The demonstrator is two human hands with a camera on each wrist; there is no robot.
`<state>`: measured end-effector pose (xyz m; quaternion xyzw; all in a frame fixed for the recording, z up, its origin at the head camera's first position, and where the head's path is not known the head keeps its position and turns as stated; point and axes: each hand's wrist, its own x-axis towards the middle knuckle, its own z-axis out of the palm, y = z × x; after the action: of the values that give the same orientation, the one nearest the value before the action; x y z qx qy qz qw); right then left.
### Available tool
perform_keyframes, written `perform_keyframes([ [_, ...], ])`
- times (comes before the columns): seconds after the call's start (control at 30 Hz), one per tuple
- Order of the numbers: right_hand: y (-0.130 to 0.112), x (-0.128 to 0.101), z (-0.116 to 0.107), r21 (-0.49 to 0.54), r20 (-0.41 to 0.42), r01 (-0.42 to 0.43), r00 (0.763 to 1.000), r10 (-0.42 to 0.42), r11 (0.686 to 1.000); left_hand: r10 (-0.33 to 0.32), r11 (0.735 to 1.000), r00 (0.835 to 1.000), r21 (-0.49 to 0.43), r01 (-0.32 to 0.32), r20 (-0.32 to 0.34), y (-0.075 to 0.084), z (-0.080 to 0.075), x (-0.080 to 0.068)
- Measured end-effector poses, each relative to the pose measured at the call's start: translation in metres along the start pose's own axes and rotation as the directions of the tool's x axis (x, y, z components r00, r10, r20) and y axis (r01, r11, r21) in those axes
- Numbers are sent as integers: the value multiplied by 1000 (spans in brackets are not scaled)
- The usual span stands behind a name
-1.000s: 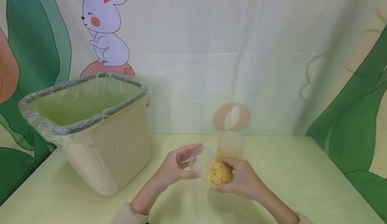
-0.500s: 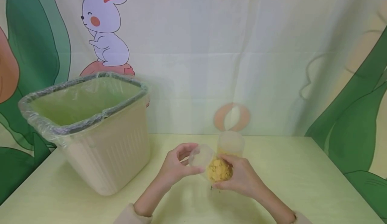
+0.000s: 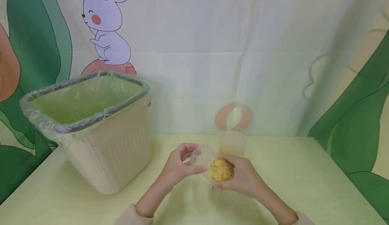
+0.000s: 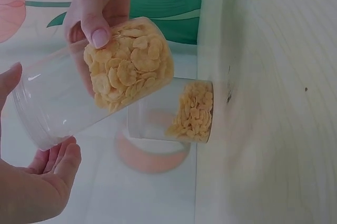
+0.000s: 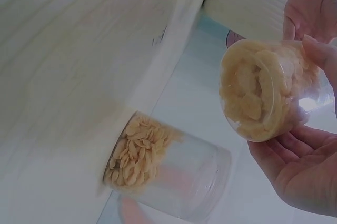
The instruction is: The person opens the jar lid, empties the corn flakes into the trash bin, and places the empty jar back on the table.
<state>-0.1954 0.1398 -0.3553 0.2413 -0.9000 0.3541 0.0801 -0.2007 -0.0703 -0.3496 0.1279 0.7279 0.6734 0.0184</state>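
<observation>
Both hands curl round a clear plastic jar (image 3: 216, 167) of yellow flakes, tilted above the desk (image 3: 304, 184): left hand (image 3: 177, 166) at its mouth, right hand (image 3: 243, 179) at its base. Second jar (image 3: 232, 143) just behind, partly hidden.

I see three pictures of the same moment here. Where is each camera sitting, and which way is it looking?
Head: worn on the head, looking forward and down at the table, bin, both forearms and hands.
Left wrist: beside the left hand, rolled sideways, facing the tilted held jar; right fingers show too.
Right wrist: beside the right hand, facing the held jar's base and the bin wall.
Shared: all show the held jar and the standing jar behind.
</observation>
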Motion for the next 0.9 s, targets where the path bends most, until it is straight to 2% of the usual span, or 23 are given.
perform_keyframes([
  [0.1, 0, -1, -1, 8, 2, -15, 1000, 15, 1000, 4, 1000, 999, 5, -4, 33, 0, 0, -1],
  [0.23, 0, -2, -5, 45, 7, -28, 1000, 28, 999, 51, 999, 993, -3, -51, 110, -1, -2, -1],
  [0.33, -1, -3, -8, 66, 13, -20, 1000, 19, 998, 110, 993, 977, -52, -102, 181, 0, -4, -2],
  [0.47, 0, -4, -10, 85, 28, -16, 999, 14, 996, 183, 980, 947, -128, -153, 265, 0, -7, -1],
  [0.67, 0, -6, -9, 135, 61, -42, 998, 34, 990, 252, 961, 908, -195, -195, 335, 0, -9, 1],
  [0.77, 1, -7, -9, 137, 69, -39, 997, 30, 990, 266, 957, 896, -205, -203, 356, -1, -10, 2],
  [0.9, 2, -7, -9, 139, 77, -24, 997, 13, 990, 256, 961, 895, -197, -195, 365, -3, -12, 2],
])
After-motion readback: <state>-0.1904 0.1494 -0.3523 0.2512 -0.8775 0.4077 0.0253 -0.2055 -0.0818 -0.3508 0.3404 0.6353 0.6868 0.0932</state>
